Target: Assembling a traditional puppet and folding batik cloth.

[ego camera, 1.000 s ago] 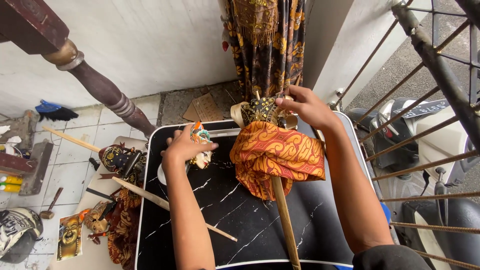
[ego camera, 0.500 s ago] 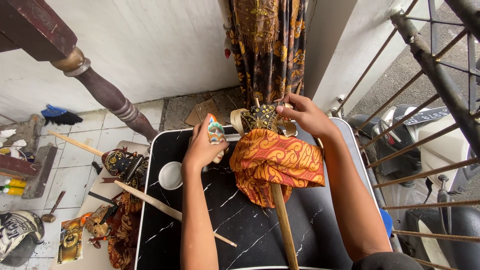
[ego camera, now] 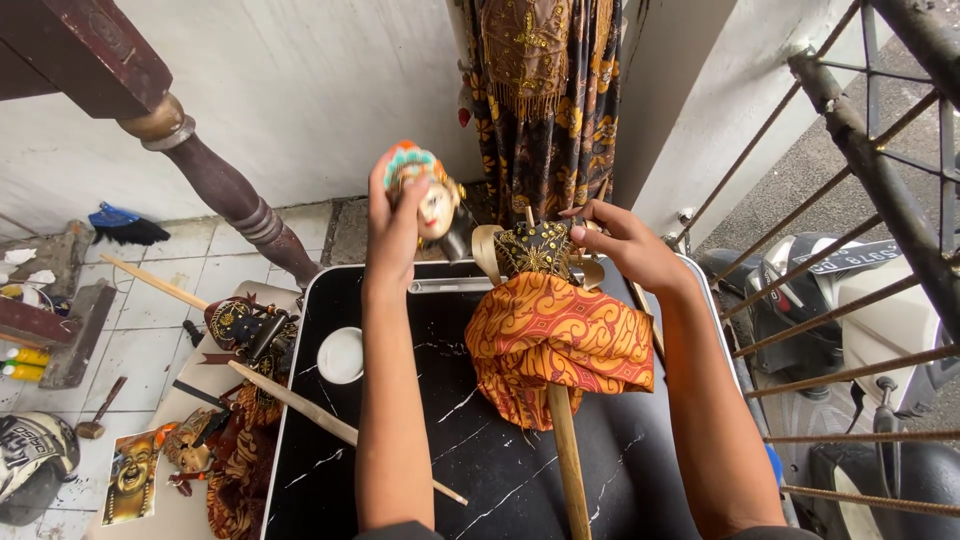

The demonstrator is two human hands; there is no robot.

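Note:
My left hand (ego camera: 392, 215) is raised above the table's far edge and grips a painted wooden puppet head (ego camera: 428, 192) with a turquoise and orange headdress. My right hand (ego camera: 625, 243) holds the black and gold torso (ego camera: 536, 250) of a headless rod puppet. Its orange patterned skirt (ego camera: 555, 345) hangs below over a wooden rod (ego camera: 568, 462). The puppet stands over a black marble-look table (ego camera: 480, 470).
A small white cup (ego camera: 341, 355) sits on the table's left part. A long wooden rod (ego camera: 300, 405) crosses its left edge. Another puppet (ego camera: 240, 325), cloth and a small picture (ego camera: 130, 478) lie lower left. Metal railing (ego camera: 860, 370) runs at right, a carved wooden leg (ego camera: 230, 195) behind.
My left hand has lifted the puppet head from near the white cup up and toward the puppet's torso. My right hand stays on the torso.

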